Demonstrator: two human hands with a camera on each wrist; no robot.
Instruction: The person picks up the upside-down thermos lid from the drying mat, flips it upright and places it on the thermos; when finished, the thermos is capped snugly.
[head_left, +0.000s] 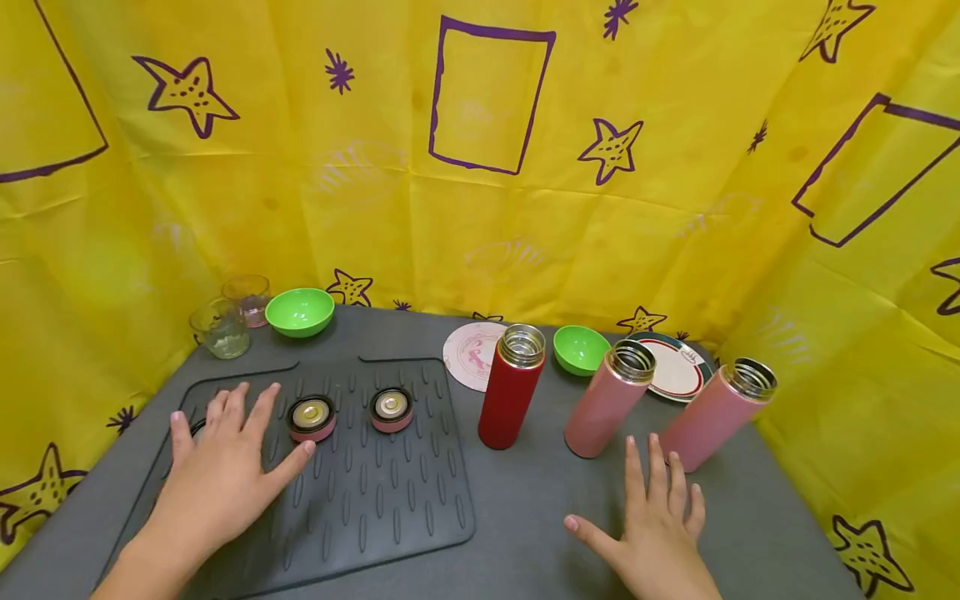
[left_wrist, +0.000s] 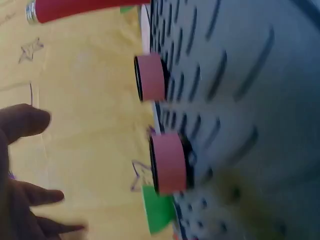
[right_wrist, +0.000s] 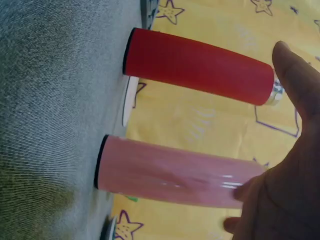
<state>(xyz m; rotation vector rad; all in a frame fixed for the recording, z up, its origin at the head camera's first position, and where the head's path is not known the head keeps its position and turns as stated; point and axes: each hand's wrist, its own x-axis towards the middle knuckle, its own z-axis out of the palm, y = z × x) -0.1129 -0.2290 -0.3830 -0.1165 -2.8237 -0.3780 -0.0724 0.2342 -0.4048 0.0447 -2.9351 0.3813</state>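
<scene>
Over the left part of the black drying mat (head_left: 375, 533), my left hand (head_left: 221, 471) hovers with its fingers spread, holding nothing. Beside its fingers, a pink bottle lid (head_left: 312, 418) lies with its inner side up, and another pink lid (head_left: 391, 410) lies to the right. A dark curved edge (head_left: 197, 427) shows behind the hand, mostly hidden. My right hand (head_left: 660, 533), empty and spread, is in front of two lidless pink vacuum flasks, the middle one (head_left: 603, 404) and the right one (head_left: 712, 421). A lidless red flask (head_left: 512, 396) stands upright left of them.
Two clear glasses (head_left: 225, 333) and a green bowl (head_left: 300, 312) stand at the back left. Behind the flasks are a pink-patterned round plate (head_left: 468, 358), another green bowl (head_left: 579, 348) and a rimmed plate (head_left: 678, 367). A yellow cloth (head_left: 375, 208) hangs around the table.
</scene>
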